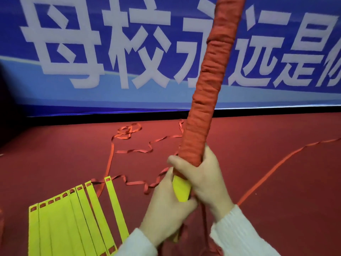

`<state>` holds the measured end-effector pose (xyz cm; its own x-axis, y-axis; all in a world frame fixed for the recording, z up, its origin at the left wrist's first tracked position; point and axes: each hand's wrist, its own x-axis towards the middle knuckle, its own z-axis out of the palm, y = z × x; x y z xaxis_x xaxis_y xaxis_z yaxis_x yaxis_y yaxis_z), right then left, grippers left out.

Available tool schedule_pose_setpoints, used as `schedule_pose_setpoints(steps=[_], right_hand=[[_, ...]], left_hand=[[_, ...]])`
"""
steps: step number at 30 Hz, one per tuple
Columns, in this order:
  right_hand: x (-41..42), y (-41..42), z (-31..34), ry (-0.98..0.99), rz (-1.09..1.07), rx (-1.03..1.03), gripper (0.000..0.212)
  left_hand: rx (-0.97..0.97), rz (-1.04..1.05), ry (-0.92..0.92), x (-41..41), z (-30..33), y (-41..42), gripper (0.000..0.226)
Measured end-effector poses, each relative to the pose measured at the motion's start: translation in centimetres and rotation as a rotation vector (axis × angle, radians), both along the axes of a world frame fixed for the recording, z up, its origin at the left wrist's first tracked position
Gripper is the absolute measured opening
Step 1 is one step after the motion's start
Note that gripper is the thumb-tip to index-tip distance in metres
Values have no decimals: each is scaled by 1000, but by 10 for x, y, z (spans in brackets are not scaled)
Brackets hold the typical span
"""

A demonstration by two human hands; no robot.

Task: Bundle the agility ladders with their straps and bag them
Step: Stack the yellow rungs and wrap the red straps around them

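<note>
Red flooring [276,209] runs back to a blue banner [129,52] with large white characters. Both hands clamp one bundled ladder [212,80] — its long axis near upright, leaning right, top out of view. Orange strap winds it, yellow showing only between the hands. Right hand [201,174] grips just above left hand [169,206], the two touching. Loose strap [132,150] trails beyond; another ladder's yellow rungs [73,222] fan out lower left.
</note>
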<state>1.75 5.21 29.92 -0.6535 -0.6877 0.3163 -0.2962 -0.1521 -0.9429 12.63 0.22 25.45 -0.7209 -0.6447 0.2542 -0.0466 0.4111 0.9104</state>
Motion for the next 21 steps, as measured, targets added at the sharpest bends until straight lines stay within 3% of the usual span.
schedule_pose_setpoints(steps=[2,3,4,6,7,8,11,13,15,17,19,21], right_hand=[[-7,-5,0,-81,209,-90,43],[-10,-9,-2,-26,170,-73,39],[-12,-14,-4,78,41,-25,38],[-12,-20,-11,286,-228,149,40],[-10,-22,-15,285,-267,212,46],[-10,-22,-19,204,-212,226,55],[-16,-20,-20,-206,134,-34,61],[-18,-16,-14,-113,125,-96,46],[-13,-13,-11,72,-120,-1,48],[-3,-10,-8,148,-319,93,53],[3,-3,-6,70,-200,22,55],[3,7,3,-116,124,-146,49]], left_hand=[[278,-240,60,4,8,-10,42],[343,-267,79,6,10,-15,41],[289,-194,56,4,7,-18,41],[-65,80,-164,-2,-6,-24,47],[-216,185,-263,-3,-9,-20,52],[-230,213,-248,-4,-13,-17,53],[209,-168,1,-2,-6,-18,38],[428,-331,76,2,6,-24,27],[322,-257,43,-1,4,-24,28],[29,0,-56,-7,-1,-17,39],[-44,95,-8,-5,0,-7,40],[173,-158,73,1,8,-4,28]])
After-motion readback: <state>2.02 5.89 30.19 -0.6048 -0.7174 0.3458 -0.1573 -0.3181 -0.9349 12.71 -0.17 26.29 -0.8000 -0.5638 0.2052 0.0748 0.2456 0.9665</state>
